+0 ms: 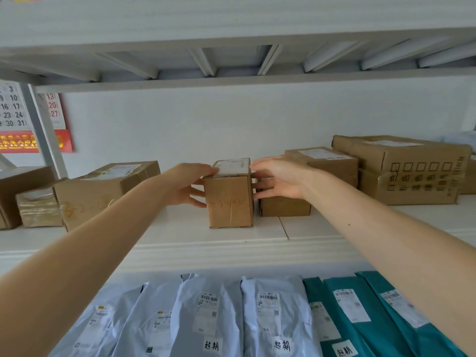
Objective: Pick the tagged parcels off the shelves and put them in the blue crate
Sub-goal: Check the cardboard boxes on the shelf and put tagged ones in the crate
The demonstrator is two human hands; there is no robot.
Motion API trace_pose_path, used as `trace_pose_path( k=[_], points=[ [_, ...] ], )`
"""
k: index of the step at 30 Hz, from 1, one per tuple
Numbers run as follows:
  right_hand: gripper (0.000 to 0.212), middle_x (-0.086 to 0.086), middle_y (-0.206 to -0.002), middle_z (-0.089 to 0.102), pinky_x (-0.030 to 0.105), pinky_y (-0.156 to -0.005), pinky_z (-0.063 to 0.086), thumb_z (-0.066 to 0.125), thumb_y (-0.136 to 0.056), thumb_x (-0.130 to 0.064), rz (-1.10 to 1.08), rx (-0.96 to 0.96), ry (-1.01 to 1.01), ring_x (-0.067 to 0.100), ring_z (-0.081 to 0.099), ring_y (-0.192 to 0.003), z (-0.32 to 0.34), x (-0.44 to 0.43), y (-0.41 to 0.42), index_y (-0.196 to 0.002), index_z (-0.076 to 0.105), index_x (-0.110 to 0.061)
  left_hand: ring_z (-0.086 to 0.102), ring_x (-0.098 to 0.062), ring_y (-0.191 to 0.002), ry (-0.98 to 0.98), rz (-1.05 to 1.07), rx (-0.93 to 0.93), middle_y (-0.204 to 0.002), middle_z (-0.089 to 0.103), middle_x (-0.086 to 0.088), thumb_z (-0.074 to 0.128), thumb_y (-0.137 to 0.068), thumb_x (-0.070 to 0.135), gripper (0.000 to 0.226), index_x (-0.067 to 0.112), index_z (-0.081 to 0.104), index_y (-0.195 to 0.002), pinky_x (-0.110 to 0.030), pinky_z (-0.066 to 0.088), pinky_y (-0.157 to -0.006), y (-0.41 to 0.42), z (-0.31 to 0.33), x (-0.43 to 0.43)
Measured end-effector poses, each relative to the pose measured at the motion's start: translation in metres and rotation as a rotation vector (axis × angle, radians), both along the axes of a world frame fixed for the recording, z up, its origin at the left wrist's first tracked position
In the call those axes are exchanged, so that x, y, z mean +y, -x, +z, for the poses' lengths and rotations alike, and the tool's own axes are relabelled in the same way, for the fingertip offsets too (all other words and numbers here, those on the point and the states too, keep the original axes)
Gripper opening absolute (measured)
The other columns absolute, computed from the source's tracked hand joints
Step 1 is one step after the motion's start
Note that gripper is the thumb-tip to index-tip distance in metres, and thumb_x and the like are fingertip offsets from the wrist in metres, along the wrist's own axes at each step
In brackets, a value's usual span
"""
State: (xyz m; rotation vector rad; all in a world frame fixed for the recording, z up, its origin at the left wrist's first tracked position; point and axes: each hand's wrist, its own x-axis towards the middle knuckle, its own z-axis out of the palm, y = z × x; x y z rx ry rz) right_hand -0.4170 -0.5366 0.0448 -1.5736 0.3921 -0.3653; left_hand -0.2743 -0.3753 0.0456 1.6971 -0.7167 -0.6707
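Note:
A small upright cardboard box (230, 202) with a white label on top stands on the white shelf (180, 228), at its middle. My left hand (188, 184) presses its fingers against the box's left side. My right hand (277, 177) has its fingers on the box's right side, thumb near the top edge. The box rests on the shelf between both hands. On the shelf below lie pale blue mailer bags (206, 315) and teal mailer bags (360, 313); three of them carry white handwritten tags. The blue crate is not in view.
Cardboard boxes (103, 186) stand left of the held box, and more boxes (401, 168) are stacked at the right, one (284, 206) directly beside it. A shelf board (231, 60) hangs overhead. A calendar (15, 109) is on the wall at left.

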Motion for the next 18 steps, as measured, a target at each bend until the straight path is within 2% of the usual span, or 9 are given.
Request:
trace_pose_path(
  k=[2,4,9,12,15,18],
  points=[
    [0.030,0.014,-0.124,0.059,0.045,-0.079,0.058,0.057,-0.094,-0.008,-0.020,0.019,0.012,0.034,0.064,-0.102,-0.002,0.002,-0.003,-0.123,0.057,-0.008,0.065,-0.031,-0.091,0.021,-0.034,0.059,-0.106,0.060,-0.008,0.067,-0.087,0.029,0.030,0.013,0.061,-0.111,-0.047,0.056,-0.076,-0.002,-0.004,0.000],
    [0.032,0.013,-0.127,0.056,0.049,-0.085,0.056,0.057,-0.094,-0.007,-0.036,0.020,0.005,0.038,0.062,-0.106,-0.003,0.003,-0.004,-0.125,0.056,-0.009,0.065,-0.030,-0.090,0.061,-0.034,0.088,-0.106,0.062,-0.006,0.069,-0.086,0.031,0.034,0.013,0.061,-0.114,-0.048,0.056,-0.075,-0.004,-0.009,-0.001],
    [0.047,0.010,-0.138,0.050,0.052,-0.086,0.055,0.059,-0.091,-0.006,-0.044,-0.006,-0.017,0.039,0.061,-0.109,-0.005,0.007,-0.004,-0.136,0.049,-0.017,0.065,-0.030,-0.101,0.129,-0.031,0.037,-0.116,0.065,-0.004,0.069,-0.086,0.033,0.035,0.016,0.065,-0.116,-0.050,0.056,-0.083,-0.006,-0.015,0.003],
    [0.053,0.011,-0.134,0.055,0.051,-0.087,0.054,0.059,-0.090,-0.004,-0.040,-0.050,-0.023,0.034,0.062,-0.107,-0.010,0.012,-0.003,-0.140,0.046,-0.017,0.064,-0.029,-0.105,0.180,-0.031,0.018,-0.116,0.067,-0.002,0.069,-0.086,0.031,0.030,0.020,0.066,-0.114,-0.050,0.054,-0.087,-0.004,-0.016,0.009],
    [0.058,0.008,-0.124,0.062,0.048,-0.082,0.056,0.060,-0.088,-0.001,-0.031,-0.111,-0.023,0.029,0.062,-0.102,-0.013,0.018,-0.001,-0.142,0.044,-0.017,0.065,-0.024,-0.100,0.245,-0.024,0.018,-0.111,0.069,0.000,0.071,-0.085,0.027,0.024,0.024,0.067,-0.109,-0.047,0.055,-0.087,-0.004,-0.018,0.016],
    [0.062,0.002,-0.122,0.063,0.042,-0.072,0.058,0.062,-0.086,0.002,-0.020,-0.184,-0.026,0.023,0.064,-0.098,-0.017,0.022,-0.001,-0.142,0.045,-0.018,0.066,-0.020,-0.097,0.331,-0.025,0.006,-0.109,0.071,0.001,0.072,-0.083,0.025,0.032,0.023,0.066,-0.115,-0.043,0.056,-0.082,-0.005,-0.021,0.022]
  ],
)
